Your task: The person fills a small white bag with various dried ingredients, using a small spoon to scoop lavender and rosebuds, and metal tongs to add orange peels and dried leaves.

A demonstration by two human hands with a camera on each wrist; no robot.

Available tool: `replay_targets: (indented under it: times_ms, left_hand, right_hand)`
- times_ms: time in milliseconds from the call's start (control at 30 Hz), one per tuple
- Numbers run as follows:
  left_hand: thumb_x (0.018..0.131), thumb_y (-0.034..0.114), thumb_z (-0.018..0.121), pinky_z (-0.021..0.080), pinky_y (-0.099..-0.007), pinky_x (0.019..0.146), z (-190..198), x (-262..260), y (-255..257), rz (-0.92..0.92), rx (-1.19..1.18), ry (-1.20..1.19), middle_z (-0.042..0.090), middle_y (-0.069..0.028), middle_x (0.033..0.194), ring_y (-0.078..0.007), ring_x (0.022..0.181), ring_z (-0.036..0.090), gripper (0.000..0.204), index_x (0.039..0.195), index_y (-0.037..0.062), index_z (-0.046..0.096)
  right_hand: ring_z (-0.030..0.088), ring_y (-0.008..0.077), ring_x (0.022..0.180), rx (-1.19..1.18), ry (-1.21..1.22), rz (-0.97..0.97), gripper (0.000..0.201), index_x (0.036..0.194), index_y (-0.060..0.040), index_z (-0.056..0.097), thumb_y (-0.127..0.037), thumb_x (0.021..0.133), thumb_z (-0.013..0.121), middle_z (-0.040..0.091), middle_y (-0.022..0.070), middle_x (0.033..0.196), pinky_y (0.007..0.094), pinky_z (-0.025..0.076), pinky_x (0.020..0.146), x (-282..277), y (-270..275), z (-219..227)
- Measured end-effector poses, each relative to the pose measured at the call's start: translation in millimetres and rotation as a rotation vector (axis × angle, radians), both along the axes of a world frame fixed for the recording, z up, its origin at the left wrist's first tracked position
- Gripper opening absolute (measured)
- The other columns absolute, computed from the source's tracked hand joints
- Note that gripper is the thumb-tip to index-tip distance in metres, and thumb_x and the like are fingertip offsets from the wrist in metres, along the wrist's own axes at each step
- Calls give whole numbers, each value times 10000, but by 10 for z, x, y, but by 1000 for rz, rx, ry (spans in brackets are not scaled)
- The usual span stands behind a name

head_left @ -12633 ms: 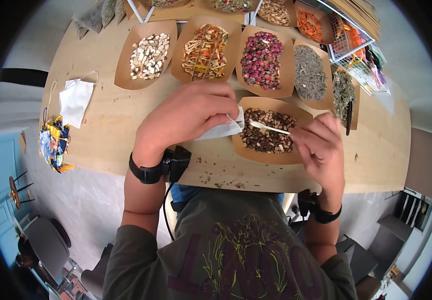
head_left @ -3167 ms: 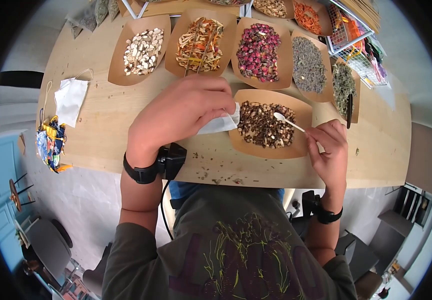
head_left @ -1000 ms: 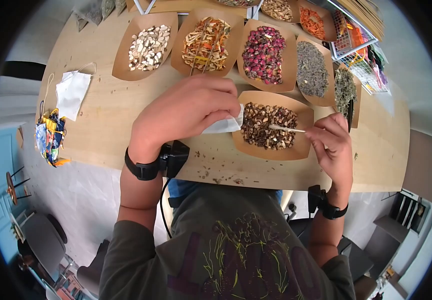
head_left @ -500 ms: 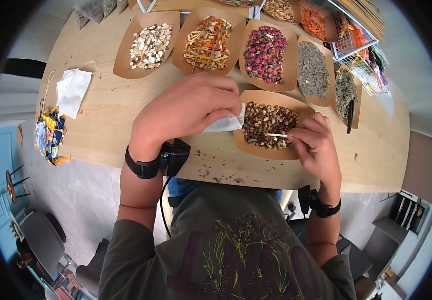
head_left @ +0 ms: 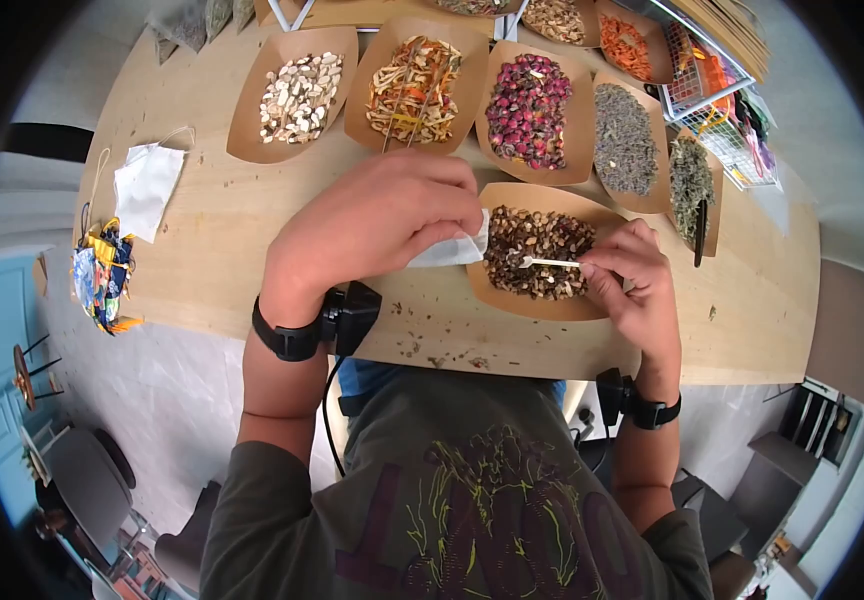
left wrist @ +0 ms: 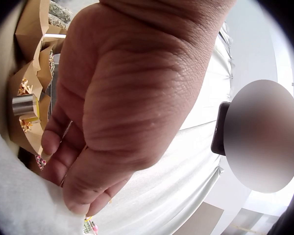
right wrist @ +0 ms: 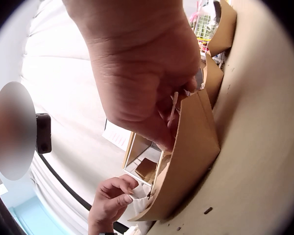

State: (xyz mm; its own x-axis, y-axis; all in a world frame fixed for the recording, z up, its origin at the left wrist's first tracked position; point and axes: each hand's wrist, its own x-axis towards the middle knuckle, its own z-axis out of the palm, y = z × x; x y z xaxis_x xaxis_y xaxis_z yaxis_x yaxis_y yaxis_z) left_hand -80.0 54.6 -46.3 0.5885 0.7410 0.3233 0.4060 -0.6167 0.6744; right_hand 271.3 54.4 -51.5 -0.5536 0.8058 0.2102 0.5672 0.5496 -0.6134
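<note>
My left hand [head_left: 382, 215] pinches a white cloth pouch [head_left: 449, 250] at the left rim of a brown paper tray [head_left: 517, 303]. Chopped dark and tan dried pieces [head_left: 537, 235] fill that tray. In the left wrist view, thumb and fingers meet on the pouch [left wrist: 24, 196], whose near part fills the lower left corner. My right hand [head_left: 637, 285] holds a small white spoon [head_left: 557, 263] by its handle. Its bowl end is down among the pieces, toward the tray's middle. The right wrist view shows the tray's wall [right wrist: 191, 147] hiding the spoon's bowl.
Trays of pale slices [head_left: 300, 98], mixed dried peel with tongs [head_left: 414, 95], rosebuds [head_left: 529, 110], lavender [head_left: 625, 138] and green leaves [head_left: 690, 175] line the back. White pouches [head_left: 149, 188] and patterned bags [head_left: 102, 275] lie left. A wire rack [head_left: 727, 140] stands right.
Over the last second my right hand has moved left, bringing the spoon's end deeper into the tray. The spoon was lifted higher some seconds ago. My left hand keeps the pouch in place.
</note>
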Motion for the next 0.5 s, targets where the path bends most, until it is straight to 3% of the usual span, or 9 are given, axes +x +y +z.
replay_targets:
  times_ms: [200,300,500]
  left_hand:
    - [924,45,802,560,-430,796,39,19,-2,-14,-21,-1,716,-79,1050,-337,942,700,109,1025,46,762]
    - [927,49,800,558,-433,789,39,26,6,-16,-24,-5,716,-78,1043,-338,928,699,100,1021,48,764]
    - [935,56,796,554,-430,776,23,21,2,-7,-1,-10,712,-80,1035,-339,918,695,85,1012,48,759]
  right_hand:
    - [601,261,901,143,55,-11,106,929,-57,813,-6,838,835,702,36,881,409,429,889,-351,-24,145]
    - [592,264,920,346,-72,47,182,954,-74,808,4,790,823,684,21,923,418,438,877,-489,-86,216]
    - [605,272,955,343,-182,-19,200,989,-63,816,-10,797,833,671,33,928,421,445,852,-149,-90,280]
